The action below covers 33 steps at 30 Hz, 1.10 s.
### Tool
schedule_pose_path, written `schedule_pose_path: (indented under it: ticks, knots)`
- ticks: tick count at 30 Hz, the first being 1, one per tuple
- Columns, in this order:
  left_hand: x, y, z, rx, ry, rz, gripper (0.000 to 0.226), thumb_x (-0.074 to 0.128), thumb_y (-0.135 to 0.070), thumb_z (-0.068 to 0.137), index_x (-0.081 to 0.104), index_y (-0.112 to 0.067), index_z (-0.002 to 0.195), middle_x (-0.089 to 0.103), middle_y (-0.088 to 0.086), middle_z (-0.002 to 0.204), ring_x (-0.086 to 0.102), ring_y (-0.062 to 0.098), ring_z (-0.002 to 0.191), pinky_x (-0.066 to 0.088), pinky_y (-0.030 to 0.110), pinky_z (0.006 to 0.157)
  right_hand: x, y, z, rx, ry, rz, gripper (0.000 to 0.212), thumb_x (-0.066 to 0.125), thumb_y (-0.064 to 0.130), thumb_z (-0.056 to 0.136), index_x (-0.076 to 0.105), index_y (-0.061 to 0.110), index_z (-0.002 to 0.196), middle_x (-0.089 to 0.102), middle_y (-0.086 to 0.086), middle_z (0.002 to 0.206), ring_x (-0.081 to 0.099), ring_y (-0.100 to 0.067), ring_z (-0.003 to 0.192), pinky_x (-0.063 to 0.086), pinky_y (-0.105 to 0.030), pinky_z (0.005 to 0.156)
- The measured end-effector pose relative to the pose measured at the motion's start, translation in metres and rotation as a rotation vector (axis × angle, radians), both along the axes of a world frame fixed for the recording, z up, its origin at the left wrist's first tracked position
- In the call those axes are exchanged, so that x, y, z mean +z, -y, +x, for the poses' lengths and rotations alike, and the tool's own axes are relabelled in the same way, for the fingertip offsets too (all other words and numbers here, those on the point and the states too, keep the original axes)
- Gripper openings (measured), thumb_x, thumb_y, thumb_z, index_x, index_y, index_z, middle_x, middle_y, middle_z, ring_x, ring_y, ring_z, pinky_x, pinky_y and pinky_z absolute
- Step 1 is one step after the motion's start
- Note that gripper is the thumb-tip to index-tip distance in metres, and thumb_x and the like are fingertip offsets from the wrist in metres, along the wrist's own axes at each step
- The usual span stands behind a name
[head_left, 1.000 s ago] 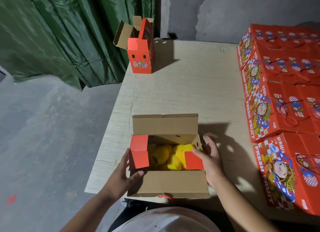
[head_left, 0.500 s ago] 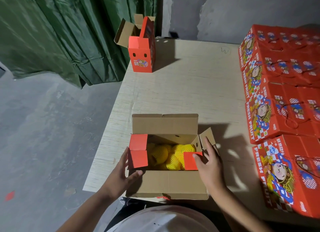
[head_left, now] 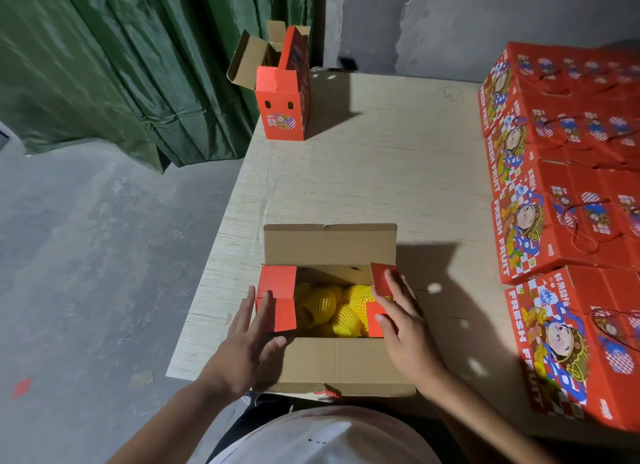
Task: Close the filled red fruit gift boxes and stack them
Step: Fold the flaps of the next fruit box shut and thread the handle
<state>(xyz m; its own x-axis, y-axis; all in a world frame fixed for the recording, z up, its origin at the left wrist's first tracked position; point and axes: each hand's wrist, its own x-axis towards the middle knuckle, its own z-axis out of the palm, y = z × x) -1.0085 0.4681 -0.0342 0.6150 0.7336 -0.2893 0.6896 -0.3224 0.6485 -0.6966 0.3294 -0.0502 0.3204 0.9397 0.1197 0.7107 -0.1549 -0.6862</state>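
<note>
An open gift box (head_left: 329,245) stands at the table's near edge, its far and near long flaps laid outward, brown inside showing. Yellow net-wrapped fruit (head_left: 332,307) fills it. My left hand (head_left: 247,346) lies flat with fingers spread on the red left side flaps (head_left: 277,299). My right hand (head_left: 403,318) presses the two red right side flaps (head_left: 382,278) inward over the fruit, fingers extended. Closed red "FRESH FRUIT" boxes (head_left: 561,193) lie stacked along the right side of the table.
Another red box (head_left: 284,107) stands upright with open flaps at the table's far left corner. The pale wooden table (head_left: 381,172) ends at a grey floor on the left. A green curtain (head_left: 121,65) hangs behind. My white shirt fills the bottom.
My right hand has folded the far right side flap inward, red face up, and now holds both right flaps down. My left hand slid up onto the left flaps.
</note>
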Motion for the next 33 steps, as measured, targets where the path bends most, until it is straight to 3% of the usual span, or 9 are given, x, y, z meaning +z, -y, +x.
schedule_pose_path:
  ticks: [4, 10, 14, 19, 22, 27, 33]
  knots:
    - [0.003, -0.004, -0.002, -0.080, -0.108, 0.157, 0.083, 0.019, -0.082, 0.097, -0.017, -0.045, 0.162, -0.028, -0.019, 0.169, -0.024, 0.011, 0.157, 0.023, 0.062, 0.125, -0.006, 0.001, 0.004, 0.039, 0.009, -0.046, 0.038, 0.064, 0.007, 0.102, 0.069, 0.017, 0.138, 0.022, 0.008, 0.173, 0.006, -0.020, 0.163, 0.024, -0.044, 0.128]
    - [-0.001, -0.007, -0.003, -0.188, -0.200, 0.294, 0.083, 0.016, -0.075, 0.103, -0.013, -0.030, 0.166, -0.021, -0.015, 0.172, -0.019, 0.011, 0.159, 0.032, 0.054, 0.124, -0.002, 0.003, 0.008, 0.114, 0.143, -0.183, 0.043, 0.058, 0.035, 0.106, 0.062, 0.022, 0.146, 0.006, 0.012, 0.175, -0.008, -0.019, 0.162, 0.020, -0.043, 0.128]
    - [-0.003, -0.011, -0.005, -0.210, -0.205, 0.319, 0.083, 0.020, -0.075, 0.104, -0.010, -0.029, 0.167, -0.017, -0.015, 0.173, -0.015, 0.010, 0.160, 0.035, 0.053, 0.122, 0.002, 0.004, 0.014, 0.169, 0.225, -0.238, 0.045, 0.052, 0.045, 0.106, 0.057, 0.034, 0.150, 0.002, 0.014, 0.175, -0.011, -0.019, 0.162, 0.017, -0.046, 0.128]
    - [-0.004, -0.010, -0.008, -0.206, -0.205, 0.327, 0.079, 0.021, -0.074, 0.104, -0.011, -0.036, 0.166, -0.018, -0.018, 0.172, -0.014, 0.007, 0.159, 0.036, 0.050, 0.122, 0.002, 0.008, 0.021, 0.199, 0.151, -0.241, 0.043, 0.048, 0.048, 0.105, 0.056, 0.047, 0.147, 0.007, 0.015, 0.175, -0.011, -0.019, 0.162, 0.015, -0.042, 0.126]
    - [-0.005, -0.009, -0.008, -0.198, -0.213, 0.314, 0.078, 0.019, -0.075, 0.104, -0.010, -0.038, 0.166, -0.019, -0.020, 0.172, -0.015, 0.007, 0.159, 0.035, 0.049, 0.123, 0.001, 0.006, 0.020, 0.193, 0.139, -0.270, 0.050, 0.044, 0.053, 0.104, 0.050, 0.043, 0.152, 0.006, 0.016, 0.175, -0.014, -0.017, 0.161, 0.016, -0.042, 0.128]
    - [0.001, -0.014, -0.008, -0.228, -0.248, 0.329, 0.073, 0.014, -0.078, 0.102, -0.002, -0.045, 0.165, -0.023, -0.023, 0.170, -0.019, 0.008, 0.158, 0.033, 0.050, 0.121, 0.005, 0.009, 0.021, 0.207, 0.101, -0.270, 0.050, 0.055, 0.038, 0.107, 0.046, 0.039, 0.156, 0.006, 0.017, 0.174, -0.013, -0.015, 0.161, 0.015, -0.041, 0.126]
    - [0.009, -0.016, -0.010, -0.275, -0.247, 0.365, 0.079, 0.014, -0.077, 0.103, 0.007, -0.032, 0.167, -0.020, -0.021, 0.171, -0.018, 0.005, 0.158, 0.025, 0.037, 0.120, 0.014, 0.032, 0.024, 0.259, 0.149, -0.207, 0.057, 0.058, 0.033, 0.104, 0.045, 0.016, 0.158, 0.018, 0.002, 0.174, 0.002, -0.021, 0.163, 0.018, -0.042, 0.129]
